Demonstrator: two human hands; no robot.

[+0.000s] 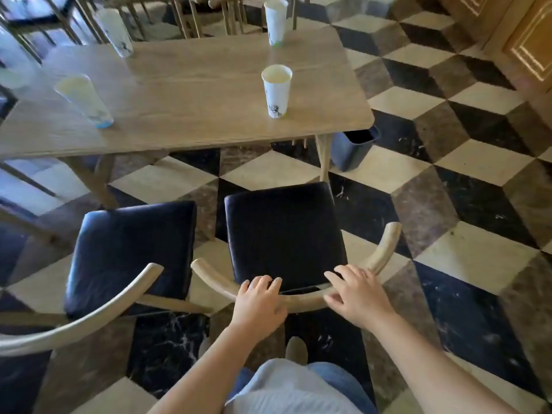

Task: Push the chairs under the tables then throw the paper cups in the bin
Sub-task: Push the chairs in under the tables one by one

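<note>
both hands (259,300) (357,295) rest on the right chair's (283,231) curved backrest (301,300)

Bare forearms, pale ribbed top (286,392), blue jeans (337,380), tan shoe (296,349).

Bin (352,150) — half behind table (185,94)

Left hand (259,300) and right hand (357,297) are placed side by side on the curved backrest (301,301) of the right chair (283,234), left hand curled over the rail, right hand spread flat. A second chair (128,252) is set just left of the left hand. The table (191,94) is found ahead of both hands, apart from the chairs. Four paper cups (276,91) are stood on it. The bin (352,147) is located ahead-right of the right hand, beside the table leg.
</note>
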